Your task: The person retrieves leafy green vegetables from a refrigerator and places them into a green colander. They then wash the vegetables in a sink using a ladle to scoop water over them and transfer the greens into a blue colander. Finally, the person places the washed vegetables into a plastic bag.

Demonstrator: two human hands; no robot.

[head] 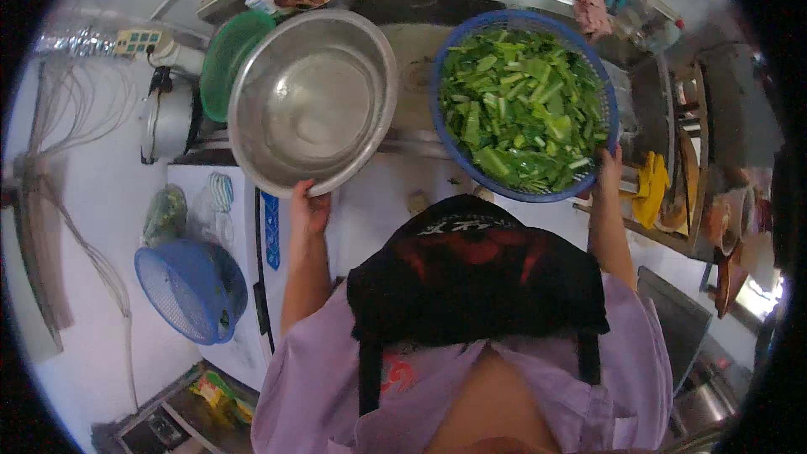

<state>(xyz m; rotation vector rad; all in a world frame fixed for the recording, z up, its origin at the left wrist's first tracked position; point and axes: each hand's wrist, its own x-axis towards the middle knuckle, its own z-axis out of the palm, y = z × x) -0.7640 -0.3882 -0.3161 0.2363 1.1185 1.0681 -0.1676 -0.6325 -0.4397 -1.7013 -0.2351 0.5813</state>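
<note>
My left hand (310,207) grips the near rim of a large round stainless steel basin (321,98), which is tilted and holds no food that I can see. On the right, my right hand (609,167) is closed on the rim of a blue plastic colander (446,139). Chopped leafy greens (520,107) with pale stem pieces fill that colander. Basin and colander stand apart, with part of a metal sink or counter (413,44) showing between them. The fingers under both rims are partly hidden.
A green plastic basket (227,63) is behind the basin at the left. Blue baskets (183,290) and a bagged green vegetable (165,214) are at the lower left. Yellow rubber gloves (652,189) hang at the right; a pink cloth (592,16) lies beyond the colander.
</note>
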